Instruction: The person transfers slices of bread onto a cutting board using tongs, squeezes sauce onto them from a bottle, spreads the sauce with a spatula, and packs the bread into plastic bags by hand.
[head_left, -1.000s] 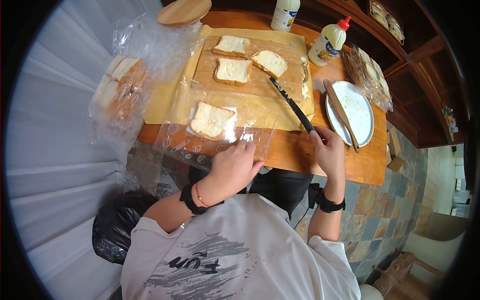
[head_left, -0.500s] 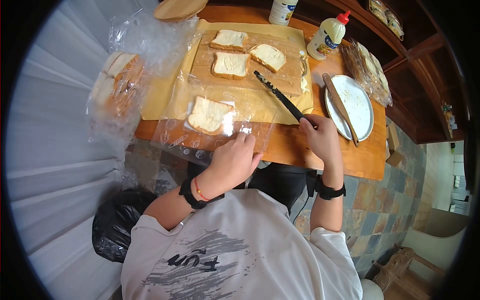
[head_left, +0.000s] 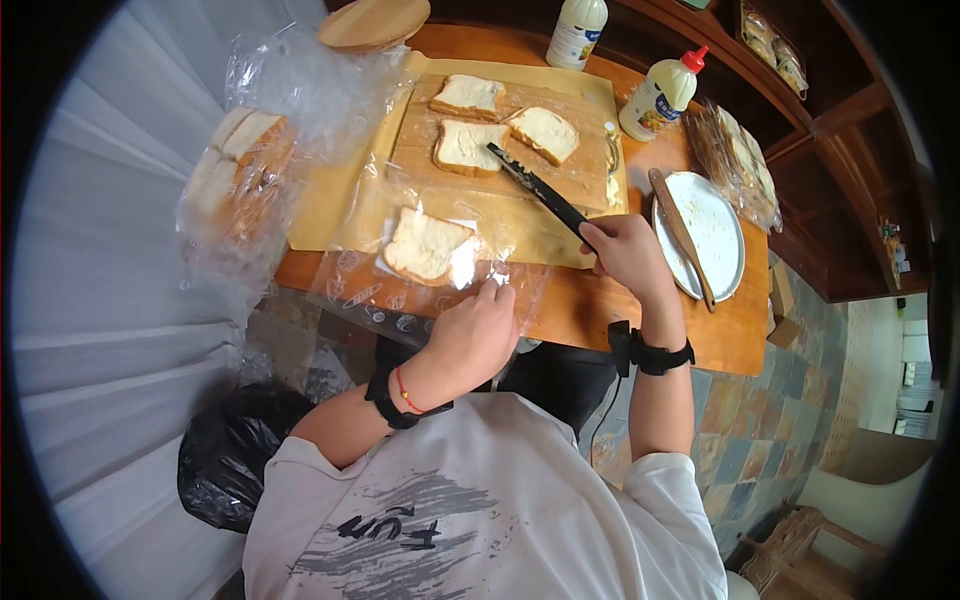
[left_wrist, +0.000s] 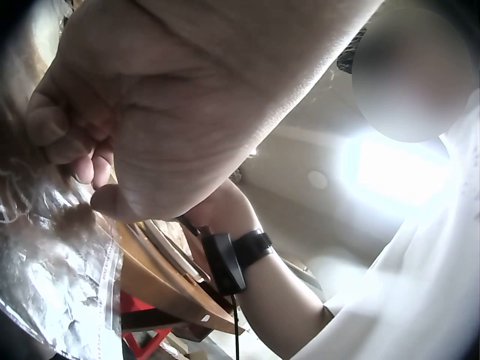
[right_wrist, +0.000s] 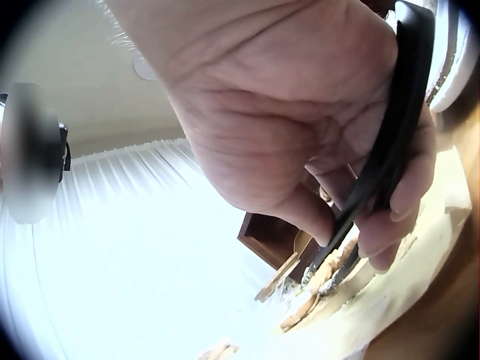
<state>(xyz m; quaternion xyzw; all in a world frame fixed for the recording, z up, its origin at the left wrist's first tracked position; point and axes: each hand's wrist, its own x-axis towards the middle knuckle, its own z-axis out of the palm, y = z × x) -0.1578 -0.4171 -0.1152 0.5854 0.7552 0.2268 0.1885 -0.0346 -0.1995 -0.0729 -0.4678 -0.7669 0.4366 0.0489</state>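
My right hand (head_left: 630,258) holds black tongs (head_left: 540,190), their tips overlapping the right edge of a spread-topped bread slice (head_left: 465,148) on the wooden board (head_left: 570,182). Both arms of the tongs show in the right wrist view, between thumb and fingers. Two more spread slices lie beside that one, one farther back (head_left: 468,95) and one to the right (head_left: 543,133). Nearer me, a single slice (head_left: 425,243) with something white under it lies at the clear printed plastic bag (head_left: 350,290). My left hand (head_left: 470,335), fingers curled, grips the bag near the table's front edge.
Bagged bread (head_left: 235,180) sits at the left, more bagged bread (head_left: 745,165) at the right. A white plate (head_left: 720,235) carries a wooden utensil (head_left: 685,235). Two squeeze bottles stand at the back, one red-capped (head_left: 660,100). Brown paper (head_left: 320,215) lies beneath the board.
The tongs in my right hand have swung left, from bare board to the edge of the nearer left slice. My left hand stays at the plastic bag.
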